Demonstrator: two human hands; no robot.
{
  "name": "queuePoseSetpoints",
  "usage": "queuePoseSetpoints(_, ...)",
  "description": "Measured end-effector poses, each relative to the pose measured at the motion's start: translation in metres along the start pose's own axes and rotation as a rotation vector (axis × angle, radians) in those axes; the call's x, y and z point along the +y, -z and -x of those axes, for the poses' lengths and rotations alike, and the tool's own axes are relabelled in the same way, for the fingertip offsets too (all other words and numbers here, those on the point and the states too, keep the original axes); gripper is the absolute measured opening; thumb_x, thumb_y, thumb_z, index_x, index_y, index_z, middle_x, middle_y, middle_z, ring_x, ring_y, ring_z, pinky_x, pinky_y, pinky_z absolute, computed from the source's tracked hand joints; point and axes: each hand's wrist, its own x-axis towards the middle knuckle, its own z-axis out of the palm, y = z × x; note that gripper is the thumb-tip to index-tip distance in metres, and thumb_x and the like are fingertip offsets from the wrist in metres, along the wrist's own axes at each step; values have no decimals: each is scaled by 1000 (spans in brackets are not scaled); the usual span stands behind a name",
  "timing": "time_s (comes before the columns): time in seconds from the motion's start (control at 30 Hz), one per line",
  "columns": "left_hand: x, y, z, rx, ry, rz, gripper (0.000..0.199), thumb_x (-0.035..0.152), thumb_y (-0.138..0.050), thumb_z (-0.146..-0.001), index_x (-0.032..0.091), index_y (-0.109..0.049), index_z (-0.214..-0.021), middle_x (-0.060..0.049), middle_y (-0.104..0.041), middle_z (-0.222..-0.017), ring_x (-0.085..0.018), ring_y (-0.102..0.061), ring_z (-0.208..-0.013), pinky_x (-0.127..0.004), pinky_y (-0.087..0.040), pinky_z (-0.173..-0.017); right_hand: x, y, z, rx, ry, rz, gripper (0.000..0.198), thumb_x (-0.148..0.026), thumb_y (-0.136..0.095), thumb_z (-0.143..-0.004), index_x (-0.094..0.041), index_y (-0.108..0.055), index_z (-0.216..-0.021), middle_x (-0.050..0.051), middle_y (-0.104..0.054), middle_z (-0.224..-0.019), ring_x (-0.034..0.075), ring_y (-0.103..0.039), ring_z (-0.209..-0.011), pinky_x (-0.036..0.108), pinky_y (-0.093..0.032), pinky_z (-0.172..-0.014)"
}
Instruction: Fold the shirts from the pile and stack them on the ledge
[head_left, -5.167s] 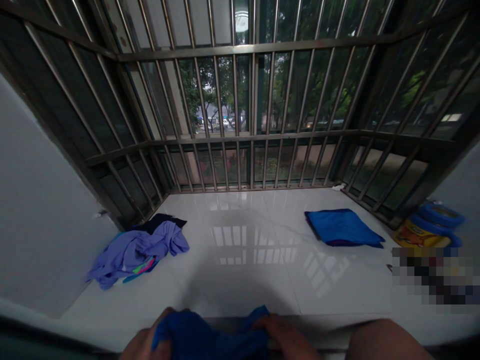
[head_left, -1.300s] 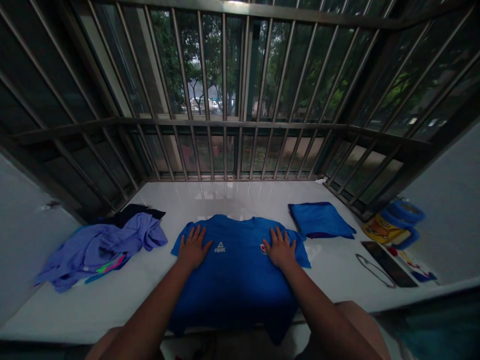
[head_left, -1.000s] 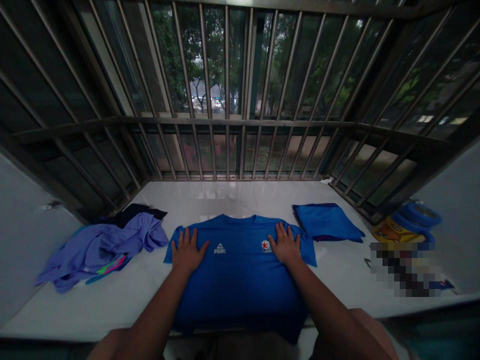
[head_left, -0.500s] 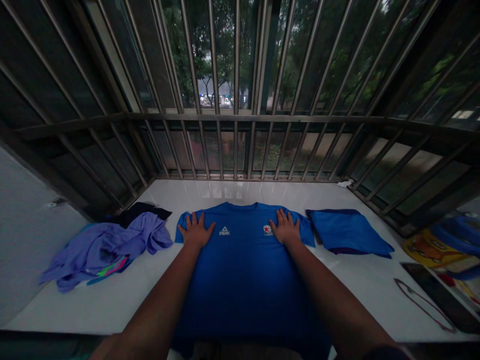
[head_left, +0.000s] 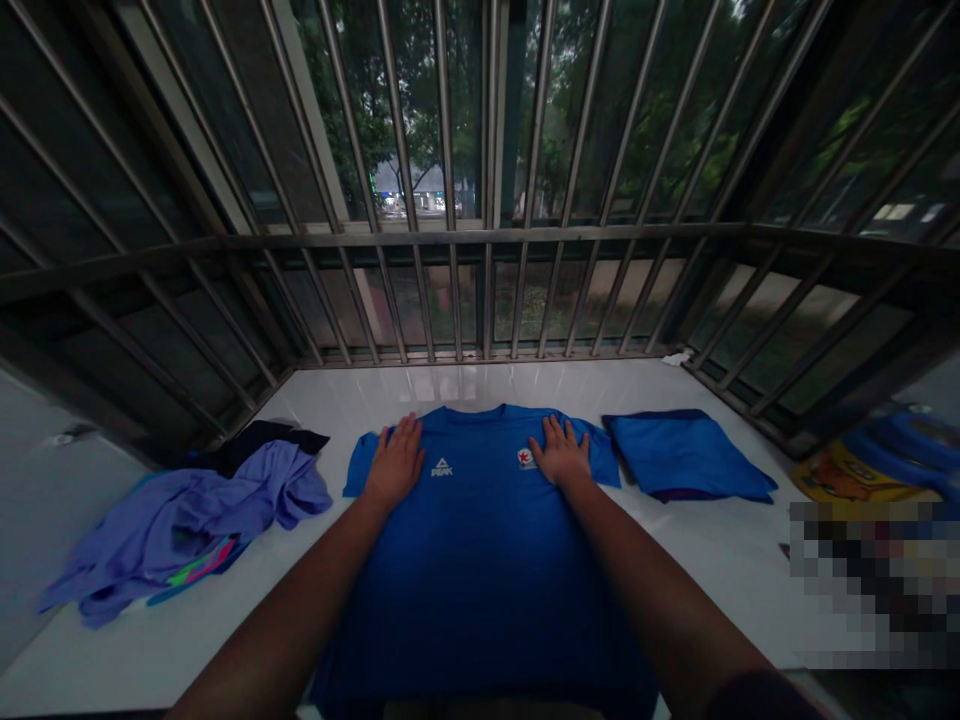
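Observation:
A blue T-shirt (head_left: 480, 560) lies spread flat, front up, its collar toward the window and its hem at the near edge. It bears a white logo on one side of the chest and a small badge with a red star on the other. My left hand (head_left: 399, 462) rests flat on the shirt near the left sleeve, fingers stretched out and close together. Palm down by the right shoulder, beside the badge, my right hand (head_left: 562, 452) has its fingers spread. Neither hand grips the fabric.
The white ledge (head_left: 465, 385) runs to a barred window (head_left: 480, 237). Left lies a crumpled purple garment (head_left: 202, 510) with a black cloth (head_left: 259, 445) behind it. Folded blue clothing (head_left: 690, 455) lies to the right, and a yellow and blue container (head_left: 847, 465) stands farther right.
My left hand has turned and drawn its fingers closer together, still on the shirt. My right hand stays by the badge. The camera view has shifted slightly.

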Motion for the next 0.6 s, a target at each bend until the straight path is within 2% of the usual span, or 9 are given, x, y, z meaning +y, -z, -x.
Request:
queuePoseSetpoints(0.03, 5, 3, -9, -36, -61, 33, 62, 32, -31, -112, 10, -44, -169, -14, -33, -181, -27, -30, -169, -45, -14, -140, 0, 0, 0, 2, 2, -3, 84, -67, -14, -109, -21, -15, -179, 6, -6, -187, 33, -3, -172, 66, -5, -135)
queuePoseSetpoints(0.1, 15, 4, -29, -86, -69, 78, 60, 24, -24, -112, 10, -50, -164, -14, -48, -174, -23, -44, -161, -35, -24, -136, 0, -1, 0, 11, 8, -15, 84, -67, -15, -109, -21, -15, -179, 5, -6, -187, 33, -4, -172, 66, -5, -135)
queuePoseSetpoints(0.17, 24, -1, -47, -115, -36, 88, 59, 25, -24, -113, 9, -51, -163, -15, -56, -167, -24, -52, -156, -34, -31, -132, 1, -1, 0, 18, 12, -27, 84, -68, -16, -109, -21, -15, -179, 5, -7, -187, 33, -4, -172, 67, -4, -135)
queuePoseSetpoints(0.23, 33, -10, -58, -164, -10, 92, 58, 34, -35, -113, 11, -50, -164, -16, -54, -169, -30, -51, -157, -42, -34, -132, 1, -1, 0, 21, 10, -35, 85, -68, -17, -109, -20, -15, -179, 5, -7, -187, 33, -4, -173, 67, -4, -135)
queuePoseSetpoints(0.33, 41, -24, -65, -219, 40, 88, 69, 53, -47, -108, 18, -47, -168, -17, -38, -178, -40, -36, -165, -65, -29, -132, 1, 0, 1, 21, 8, -39, 84, -67, -17, -109, -20, -16, -179, 5, -8, -187, 33, -4, -173, 67, -4, -135)
queuePoseSetpoints(0.4, 43, -26, -67, -221, 69, 87, 73, 59, -48, -106, 24, -44, -170, -14, -34, -180, -41, -31, -167, -71, -26, -131, 1, 0, 0, 13, 9, -38, 84, -68, -17, -109, -20, -16, -179, 5, -7, -187, 33, -4, -173, 67, -3, -135)
queuePoseSetpoints(0.5, 32, -17, -64, -152, 154, 68, 69, 53, -40, -109, 23, -41, -171, -15, -41, -178, -36, -36, -165, -60, -33, -131, 1, -1, -1, 8, 7, -34, 85, -68, -17, -109, -20, -16, -179, 5, -7, -187, 32, -3, -173, 67, -3, -135)
queuePoseSetpoints(0.53, 23, -11, -60, -110, 213, 51, 68, 48, -35, -110, 19, -38, -172, -19, -43, -176, -35, -39, -163, -57, -37, -128, 1, -2, -1, 11, 5, -33, 85, -68, -17, -109, -20, -16, -179, 5, -7, -187, 32, -4, -173, 67, -4, -135)
queuePoseSetpoints(0.6, -1, 3, -44, -27, 369, -1, 70, 43, -30, -110, 7, -37, -169, -30, -49, -167, -41, -46, -156, -60, -44, -119, 1, -3, -2, 20, 1, -29, 84, -68, -18, -109, -20, -17, -179, 6, -8, -187, 33, -5, -173, 67, -5, -135)
